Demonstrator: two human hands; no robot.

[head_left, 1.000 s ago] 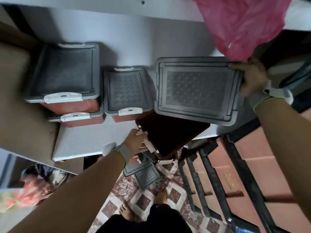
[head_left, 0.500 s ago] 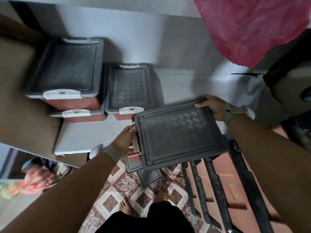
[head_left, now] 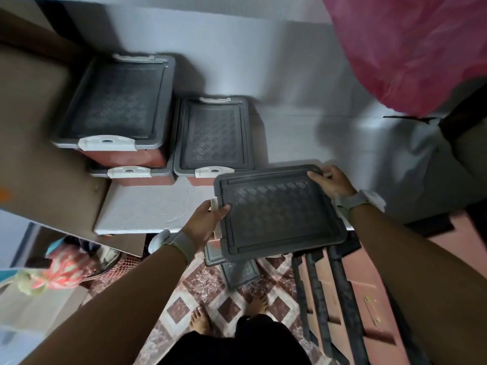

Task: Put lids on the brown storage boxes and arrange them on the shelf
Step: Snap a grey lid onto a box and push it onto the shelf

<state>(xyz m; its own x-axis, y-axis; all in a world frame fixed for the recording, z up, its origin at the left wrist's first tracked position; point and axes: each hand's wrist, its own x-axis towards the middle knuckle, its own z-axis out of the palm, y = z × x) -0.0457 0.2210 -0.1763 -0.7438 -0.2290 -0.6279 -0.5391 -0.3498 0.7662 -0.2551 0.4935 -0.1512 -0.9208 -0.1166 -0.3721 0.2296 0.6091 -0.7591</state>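
A grey lid (head_left: pixel 279 214) with a woven pattern lies over a brown storage box, which is almost hidden beneath it at the shelf's front edge. My left hand (head_left: pixel 204 221) grips the lid's left edge by the box's white latch. My right hand (head_left: pixel 333 181) holds the lid's far right corner. On the white shelf (head_left: pixel 152 209) stand three lidded brown boxes: a stack of two at the left, upper box (head_left: pixel 116 111) on lower box (head_left: pixel 137 176), and a single box (head_left: pixel 214 138) beside them.
A pink plastic bag (head_left: pixel 411 48) hangs at the upper right. A black ladder-like frame (head_left: pixel 324 291) stands below the lid. Two spare grey lids (head_left: pixel 237 270) lie on the patterned floor near my bare feet. A brown panel (head_left: pixel 39 143) borders the shelf's left side.
The lid came down from the upper right and now sits over the open brown box. My left hand stayed at the box's left latch; my right hand moved with the lid.
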